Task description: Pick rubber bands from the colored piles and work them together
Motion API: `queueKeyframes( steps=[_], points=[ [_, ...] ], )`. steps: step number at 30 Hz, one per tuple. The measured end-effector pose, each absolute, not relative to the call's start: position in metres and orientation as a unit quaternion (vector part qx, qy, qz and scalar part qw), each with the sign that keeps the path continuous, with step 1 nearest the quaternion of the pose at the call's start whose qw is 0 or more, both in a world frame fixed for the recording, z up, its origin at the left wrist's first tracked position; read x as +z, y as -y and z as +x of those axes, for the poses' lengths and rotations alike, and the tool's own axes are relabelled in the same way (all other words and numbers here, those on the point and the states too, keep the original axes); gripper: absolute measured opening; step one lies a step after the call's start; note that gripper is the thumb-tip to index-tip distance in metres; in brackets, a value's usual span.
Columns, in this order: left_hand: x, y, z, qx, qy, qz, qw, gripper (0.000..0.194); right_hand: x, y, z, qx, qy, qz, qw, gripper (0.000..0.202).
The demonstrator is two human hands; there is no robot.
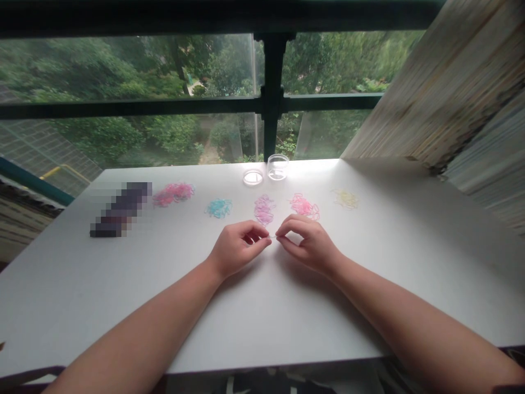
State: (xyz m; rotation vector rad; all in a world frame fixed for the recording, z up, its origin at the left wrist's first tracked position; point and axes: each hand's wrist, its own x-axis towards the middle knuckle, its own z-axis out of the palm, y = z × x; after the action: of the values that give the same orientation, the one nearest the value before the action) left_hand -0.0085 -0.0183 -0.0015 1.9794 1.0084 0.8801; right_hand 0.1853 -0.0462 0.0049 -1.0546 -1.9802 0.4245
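Between my two hands a small pale rubber band [273, 236] is stretched, thin and hard to make out. My left hand [240, 245] pinches one end between thumb and fingertips. The other end sits in the pinch of my right hand [308, 241]. Just beyond my fingers lies a pile of purple rubber bands [264, 210]. A pink pile [304, 206] is behind my right hand, partly covered by it. Further left are a blue pile [219, 208] and a mixed pink-red pile [174, 193]; a yellow pile [346, 198] lies to the right.
A clear round container [278, 167] stands open near the window edge, with its clear lid [252, 178] beside it. At the left, a dark blurred-out object [123, 210] lies on the white table [246, 323]. A curtain [410, 93] hangs along the right side.
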Motion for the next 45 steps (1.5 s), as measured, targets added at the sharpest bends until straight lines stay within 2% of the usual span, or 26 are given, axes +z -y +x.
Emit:
queueKeyframes(
  steps=[12, 37, 45],
  points=[
    [0.003, 0.021, -0.009, 0.343, -0.337, 0.812, 0.331, 0.006, 0.004, 0.046, 0.185, 0.178, 0.806, -0.427, 0.369, 0.01],
    [0.004, 0.019, -0.011, 0.316, -0.367, 0.81, 0.33, 0.013, 0.002, 0.045, 0.185, 0.193, 0.811, -0.426, 0.351, 0.011],
    [0.006, 0.003, -0.025, 0.332, -0.401, 0.817, 0.25, 0.014, 0.003, 0.046, 0.188, 0.199, 0.807, -0.442, 0.337, 0.012]
  ],
)
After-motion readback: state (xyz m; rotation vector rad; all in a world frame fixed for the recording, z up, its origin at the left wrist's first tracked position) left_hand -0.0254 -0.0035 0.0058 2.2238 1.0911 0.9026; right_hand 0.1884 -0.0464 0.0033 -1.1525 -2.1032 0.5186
